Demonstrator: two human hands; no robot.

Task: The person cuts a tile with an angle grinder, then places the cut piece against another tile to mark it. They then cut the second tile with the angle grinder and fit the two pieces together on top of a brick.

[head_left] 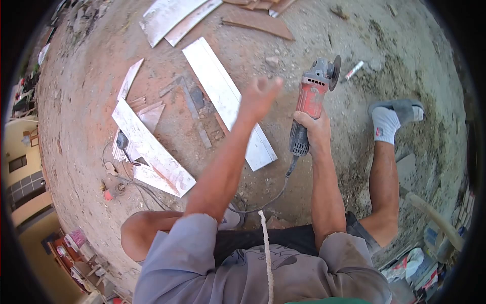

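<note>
My right hand point(316, 130) is wrapped round the body of a red and black angle grinder point(310, 99). Its disc point(334, 73) points up and to the right, and its cord runs down toward my legs. Over the right edge of a long white tile strip point(215, 71) hovers my left hand point(259, 99), slightly blurred. Its fingers are partly bent and apart, with nothing visible in them. A white marker with red print point(353, 72) lies on the ground just right of the disc. Left of the strip rests a metal square point(191, 104).
More cut white tile pieces point(147, 144) lie to the left, with a dark round tool point(122, 141) on them. Cables point(147, 190) cross the ground near my knee. Tile pieces point(172, 17) and brown boards point(258, 24) lie at the top. A wooden handle point(435, 215) sticks out at right.
</note>
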